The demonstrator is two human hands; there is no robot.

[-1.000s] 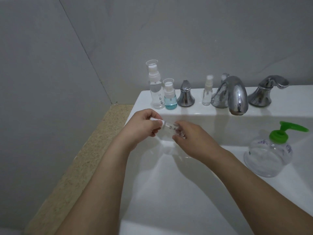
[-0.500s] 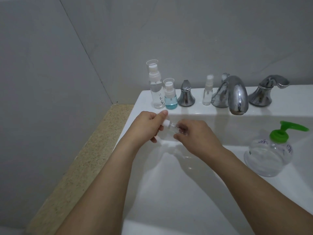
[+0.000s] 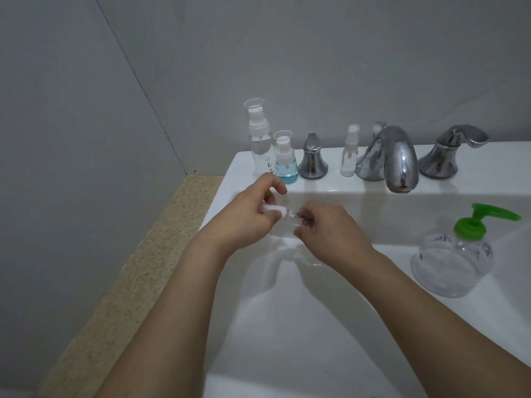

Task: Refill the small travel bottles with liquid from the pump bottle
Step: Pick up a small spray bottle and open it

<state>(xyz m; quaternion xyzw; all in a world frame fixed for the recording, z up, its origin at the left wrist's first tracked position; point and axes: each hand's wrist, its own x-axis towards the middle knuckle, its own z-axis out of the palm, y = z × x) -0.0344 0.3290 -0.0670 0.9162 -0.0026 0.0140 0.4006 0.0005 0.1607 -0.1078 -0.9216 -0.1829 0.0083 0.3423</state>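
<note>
— Clear plastic, that little travel bottle [image 3: 298, 221]: it is lying almost sideways in the air over the left part of the sink basin [image 3: 287, 326], held between both hands.

— Who is gripping what?

— The right hand [image 3: 330, 234] is pinching the clear body, fingers curled closed around it. The left hand [image 3: 247, 216] is closing thumb and forefinger on the white cap [image 3: 271, 208], with one finger sticking out free. I am judging this to be the unscrewing step (whether the cap is loose yet, I cannot tell).

— And the liquid source?

— The pump bottle [image 3: 454, 259] with the green pump head is sitting on the sink's right edge, well apart from both hands, untouched, and it is looking nearly empty.

— Anything else waiting?

— Along the back ledge, a tall clear spray bottle [image 3: 260, 139], a short bottle with blue liquid [image 3: 286, 159] just beside it, then a tiny spray bottle [image 3: 349, 152] standing between the left tap handle [image 3: 312, 159] and the chrome faucet [image 3: 393, 159].

— So the next move?

— Probably lifting the cap clear, setting it somewhere safe, then turning the open neck upright and bringing it under the green nozzle. That narrow mouth is calling for careful aiming, and one hand will need to be free for pressing.
</note>
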